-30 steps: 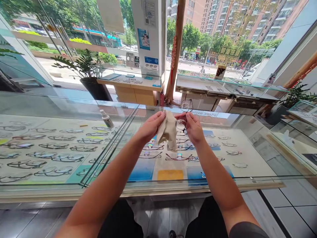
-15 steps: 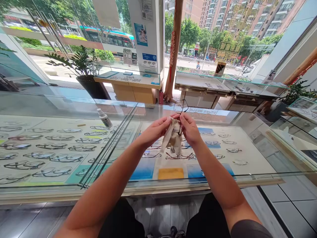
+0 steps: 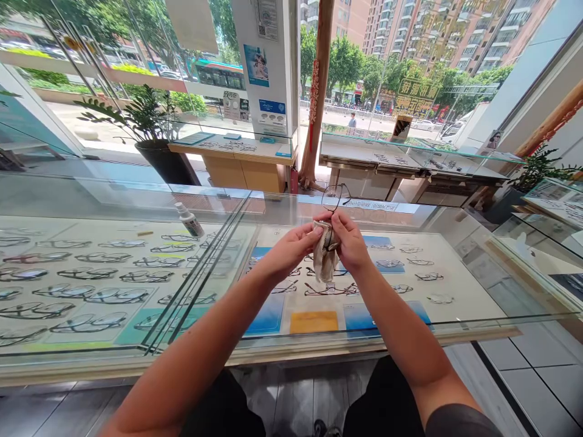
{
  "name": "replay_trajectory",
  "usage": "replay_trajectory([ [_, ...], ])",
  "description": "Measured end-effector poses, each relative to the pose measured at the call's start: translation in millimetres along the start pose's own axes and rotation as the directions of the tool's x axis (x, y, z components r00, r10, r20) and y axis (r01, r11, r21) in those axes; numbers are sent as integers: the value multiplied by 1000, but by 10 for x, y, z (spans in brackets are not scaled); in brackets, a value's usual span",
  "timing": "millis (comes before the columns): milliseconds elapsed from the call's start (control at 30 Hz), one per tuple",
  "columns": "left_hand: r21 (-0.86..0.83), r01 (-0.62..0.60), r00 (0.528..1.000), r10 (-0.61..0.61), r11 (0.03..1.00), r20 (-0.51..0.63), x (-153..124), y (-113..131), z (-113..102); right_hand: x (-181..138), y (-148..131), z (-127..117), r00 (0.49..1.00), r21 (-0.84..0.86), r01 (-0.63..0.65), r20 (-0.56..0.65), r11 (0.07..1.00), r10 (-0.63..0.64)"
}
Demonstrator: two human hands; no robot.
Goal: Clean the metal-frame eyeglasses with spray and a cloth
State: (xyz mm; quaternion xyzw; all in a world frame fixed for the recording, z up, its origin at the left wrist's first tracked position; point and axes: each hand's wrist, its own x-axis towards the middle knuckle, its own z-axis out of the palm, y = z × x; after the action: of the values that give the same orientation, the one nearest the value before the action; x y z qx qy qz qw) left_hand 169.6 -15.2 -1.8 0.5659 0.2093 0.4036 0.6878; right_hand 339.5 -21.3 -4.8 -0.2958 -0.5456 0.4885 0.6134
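Note:
Above the glass counter, my left hand point(image 3: 298, 246) pinches a beige cleaning cloth point(image 3: 324, 261) that hangs down between my hands. My right hand point(image 3: 350, 244) is closed on a pair of thin dark-framed eyeglasses point(image 3: 336, 198). One lens rim stands up above my fingers, and a temple arm drops in front of the cloth. The cloth and my left fingers hide the rest of the glasses, so I cannot tell whether the cloth wraps a lens.
Rows of eyeglasses point(image 3: 116, 295) lie inside the glass display case point(image 3: 473, 285). A white spray bottle point(image 3: 189, 220) stands on the glass at left. An orange-yellow block point(image 3: 314, 321) sits inside near the front. A wooden post point(image 3: 314, 133) rises beyond the counter.
The cloth has been drawn in, its loose left edge now gathered closer to the glasses. My hands stay together at nearly the same spot, and the view has shifted slightly.

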Motion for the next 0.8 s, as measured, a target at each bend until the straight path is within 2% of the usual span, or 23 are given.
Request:
replay_trajectory([
  [167, 11, 2, 1000, -1, 1000, -11, -25, 19, 32, -6, 6, 13, 1000, -22, 19, -12, 1000, -19],
  [400, 67, -92, 995, 94, 994, -35, -70, 69, 68, -33, -50, 34, 999, 102, 47, 16, 994, -49],
  [567, 112, -131, 984, 143, 985, -106, -90, 107, 135, -24, -27, -10, 998, 16, 57, -30, 998, -57],
  [800, 145, -148, 966, 175, 978, -192, -55, 49, 138, -23, 13, -1, 998, -16, 66, -9, 998, -66],
])
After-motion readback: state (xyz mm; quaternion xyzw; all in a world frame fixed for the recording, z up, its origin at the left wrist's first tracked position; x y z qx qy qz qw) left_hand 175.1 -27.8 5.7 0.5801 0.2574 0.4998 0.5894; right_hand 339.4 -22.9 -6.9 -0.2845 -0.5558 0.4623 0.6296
